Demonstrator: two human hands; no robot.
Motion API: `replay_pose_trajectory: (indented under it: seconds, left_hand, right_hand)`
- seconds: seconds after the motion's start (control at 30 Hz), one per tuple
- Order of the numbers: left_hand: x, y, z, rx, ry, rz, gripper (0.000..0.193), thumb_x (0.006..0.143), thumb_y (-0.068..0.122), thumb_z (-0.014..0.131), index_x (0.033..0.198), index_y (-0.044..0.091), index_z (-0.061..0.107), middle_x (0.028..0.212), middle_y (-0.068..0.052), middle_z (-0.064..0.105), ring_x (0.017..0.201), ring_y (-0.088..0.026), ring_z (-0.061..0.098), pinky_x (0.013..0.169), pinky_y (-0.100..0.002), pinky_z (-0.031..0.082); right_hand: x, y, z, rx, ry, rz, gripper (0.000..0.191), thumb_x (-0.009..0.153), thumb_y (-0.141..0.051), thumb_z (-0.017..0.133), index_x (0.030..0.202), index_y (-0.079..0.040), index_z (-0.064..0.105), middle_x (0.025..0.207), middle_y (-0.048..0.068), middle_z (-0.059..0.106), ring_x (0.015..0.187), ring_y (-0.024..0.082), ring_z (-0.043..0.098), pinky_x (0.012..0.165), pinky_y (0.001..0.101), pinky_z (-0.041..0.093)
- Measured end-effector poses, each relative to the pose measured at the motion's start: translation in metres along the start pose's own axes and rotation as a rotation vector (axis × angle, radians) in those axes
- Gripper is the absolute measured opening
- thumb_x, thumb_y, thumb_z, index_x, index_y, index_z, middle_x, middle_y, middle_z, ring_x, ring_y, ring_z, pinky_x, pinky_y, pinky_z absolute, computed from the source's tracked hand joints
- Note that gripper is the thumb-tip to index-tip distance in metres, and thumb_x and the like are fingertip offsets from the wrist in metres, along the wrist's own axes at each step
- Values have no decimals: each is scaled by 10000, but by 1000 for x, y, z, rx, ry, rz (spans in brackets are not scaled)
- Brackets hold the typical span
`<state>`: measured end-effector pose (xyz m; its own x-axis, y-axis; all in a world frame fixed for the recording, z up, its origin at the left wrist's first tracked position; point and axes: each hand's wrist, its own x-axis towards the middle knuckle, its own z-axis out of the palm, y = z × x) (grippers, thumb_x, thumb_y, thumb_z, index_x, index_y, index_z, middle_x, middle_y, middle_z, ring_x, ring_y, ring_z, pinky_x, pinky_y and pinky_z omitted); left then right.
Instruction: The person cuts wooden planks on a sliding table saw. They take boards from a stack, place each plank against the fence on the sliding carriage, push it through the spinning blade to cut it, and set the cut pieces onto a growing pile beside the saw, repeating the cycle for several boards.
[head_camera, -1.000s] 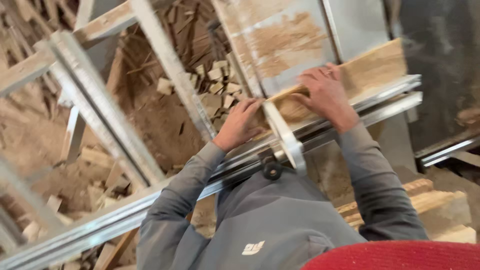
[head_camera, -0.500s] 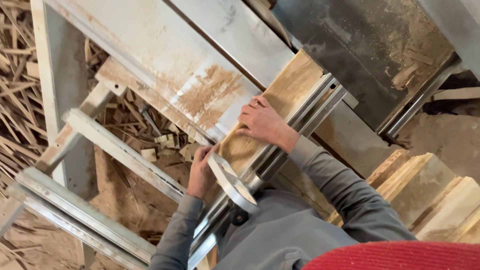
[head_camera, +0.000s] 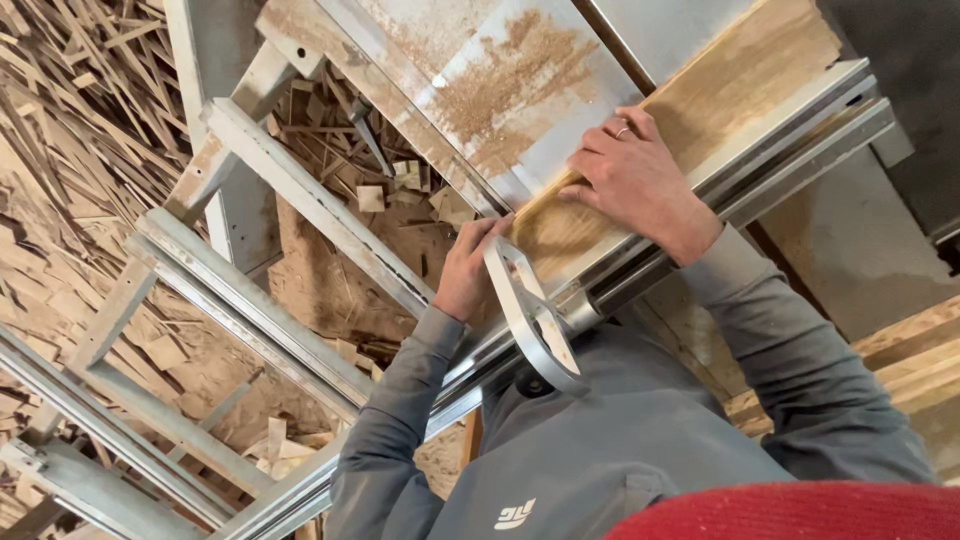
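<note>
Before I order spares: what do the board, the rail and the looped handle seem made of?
Board: pale raw wood, with visible grain and sawdust nearby; the right hand lies flat on it. Rail: silvery ribbed metal, probably extruded aluminium, matte. Handle: the same dull grey metal, likely cast or bent; the left hand is beside it.

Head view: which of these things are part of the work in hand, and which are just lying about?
In hand:
- long pale wooden board, under the right hand
- flat grey metal bracket, beside the left hand
- grey metal guide rail along the board

Lying about:
- wood offcuts and splinters on the floor
- sawdust on the metal table
- stacked planks
</note>
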<state>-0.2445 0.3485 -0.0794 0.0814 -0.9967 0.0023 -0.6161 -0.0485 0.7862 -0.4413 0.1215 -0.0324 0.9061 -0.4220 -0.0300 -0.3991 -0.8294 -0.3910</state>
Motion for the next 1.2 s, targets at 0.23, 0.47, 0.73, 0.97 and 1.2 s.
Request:
replay_pose_trajectory:
  seconds: [0.23, 0.47, 0.73, 0.97, 1.2]
  left_hand:
    - [9, 9, -7, 15, -44, -6, 737, 761, 2, 772, 1465, 46, 558, 1256, -144, 587, 1150, -332, 603, 927, -396, 560]
    - [9, 11, -7, 30, -79, 22, 764, 732, -26, 750, 1465, -3, 535, 1244, -174, 570, 1135, -364, 584, 924, -419, 551]
    - [11, 9, -1, 45, -50, -38, 751, 710, 20, 766, 1436, 58, 576, 1235, -146, 598, 1141, -355, 598, 902, -415, 549]
    - [12, 4, 2, 9, -54, -100, 709, 706, 21, 743, 1398, 71, 599, 1219, -143, 592, 1114, -346, 610, 874, -415, 548]
    - [13, 6, 2, -24, -8, -30, 714, 689, -34, 720, 1387, 39, 591, 1237, -161, 569, 1155, -371, 586, 950, -429, 529]
  right_hand:
    - [-2, 3, 3, 16, -18, 13, 320, 891, -403, 772, 1062, -134, 740, 1052, 19, 651, 1153, 209, 581, 1212, 453, 279]
    - [-4, 3, 1, 19, 49, -27, 316, 875, -387, 775, 1064, -138, 725, 1071, 19, 656, 1174, 226, 582, 1200, 453, 292]
    - [0, 5, -4, 34, 28, 5, 326, 873, -421, 739, 1002, -125, 700, 1053, 32, 637, 1175, 240, 566, 1161, 447, 299]
    - [2, 7, -3, 53, -47, 26, 330, 866, -417, 732, 1026, -131, 694, 1053, 37, 621, 1158, 235, 547, 1165, 463, 277]
    - [3, 7, -4, 97, -81, 51, 343, 859, -394, 750, 1058, -122, 686, 1050, 33, 608, 1156, 232, 545, 1185, 466, 258]
